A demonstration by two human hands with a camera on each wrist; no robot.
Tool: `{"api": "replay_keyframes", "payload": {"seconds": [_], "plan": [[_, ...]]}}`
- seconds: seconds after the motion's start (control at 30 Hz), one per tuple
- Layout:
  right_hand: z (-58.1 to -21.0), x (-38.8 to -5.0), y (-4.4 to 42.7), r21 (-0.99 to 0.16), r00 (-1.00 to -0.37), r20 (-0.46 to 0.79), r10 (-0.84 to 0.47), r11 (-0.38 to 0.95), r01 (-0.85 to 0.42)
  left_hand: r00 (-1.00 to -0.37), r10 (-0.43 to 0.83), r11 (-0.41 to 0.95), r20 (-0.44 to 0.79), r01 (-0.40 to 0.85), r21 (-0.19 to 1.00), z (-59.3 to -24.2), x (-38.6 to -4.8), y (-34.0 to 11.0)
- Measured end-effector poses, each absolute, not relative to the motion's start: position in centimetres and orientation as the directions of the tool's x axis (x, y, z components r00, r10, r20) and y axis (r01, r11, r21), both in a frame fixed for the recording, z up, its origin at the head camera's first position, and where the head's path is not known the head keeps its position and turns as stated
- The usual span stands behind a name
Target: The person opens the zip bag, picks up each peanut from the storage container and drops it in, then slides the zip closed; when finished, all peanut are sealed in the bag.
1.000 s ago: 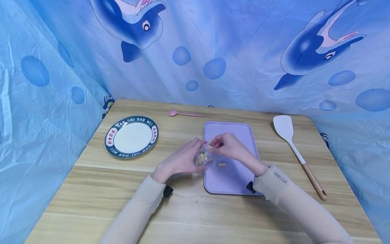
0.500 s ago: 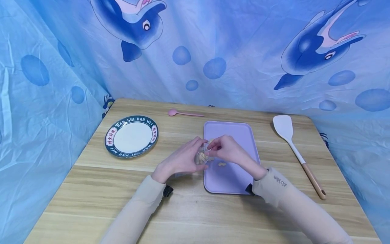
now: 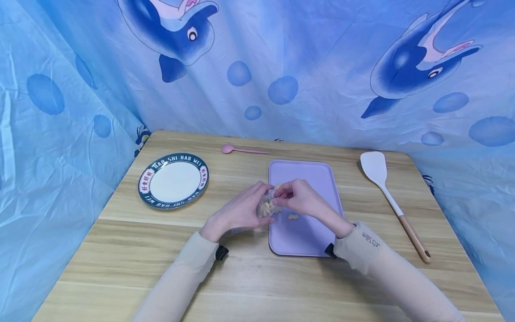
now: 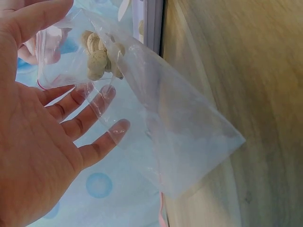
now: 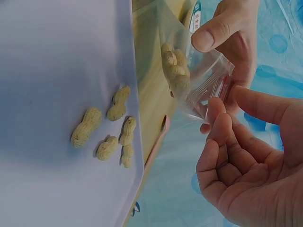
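My left hand [image 3: 244, 206] holds a clear zip bag [image 4: 189, 137] between thumb and fingers, at the left edge of the purple tray [image 3: 307, 237]. Inside the bag lie several unshelled peanuts [image 4: 97, 59]. Its loose bottom spreads toward the wooden table in the left wrist view. With thumb and forefinger, my right hand [image 3: 303, 197] pinches the bag's mouth by the red zip line; the exact contact is partly hidden. Several more peanuts [image 5: 86, 126] lie on the tray under and beside the right hand.
A white plate [image 3: 175, 181] with a dark green lettered rim stands at the left. Behind the hands lies a small pink spoon [image 3: 228, 149]. A white spatula [image 3: 374, 165] with a wooden handle lies right of the tray. A blue dolphin curtain [image 3: 322, 120] closes off the back.
The right hand has shifted slightly left and down to the bag's mouth, its fingers more bunched. The left hand and the bag have hardly moved.
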State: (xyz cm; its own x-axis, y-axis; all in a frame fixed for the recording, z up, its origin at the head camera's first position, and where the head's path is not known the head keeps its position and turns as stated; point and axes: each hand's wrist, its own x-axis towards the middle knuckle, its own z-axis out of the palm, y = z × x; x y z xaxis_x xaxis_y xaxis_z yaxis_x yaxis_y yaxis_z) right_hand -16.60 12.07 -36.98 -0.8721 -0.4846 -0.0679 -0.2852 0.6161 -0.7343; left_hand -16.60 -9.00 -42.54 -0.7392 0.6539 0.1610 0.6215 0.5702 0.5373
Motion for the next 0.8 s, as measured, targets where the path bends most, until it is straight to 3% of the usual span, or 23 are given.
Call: {"api": "replay_keyframes", "payload": {"seconds": [0.33,0.8], "plan": [[-37.5,-17.4,12.9,-0.714,-0.870,-0.030,-0.492,0.620,-0.326,-0.737,0.657,0.567,0.160,0.622,0.540,-42.5,-16.6,-9.0],[-38.5,-18.7,14.6,-0.710,-0.893,-0.048,-0.448,0.644,-0.285,-0.753,0.643,0.590,0.138,0.602,0.538,-42.6,-16.6,-9.0]]}}
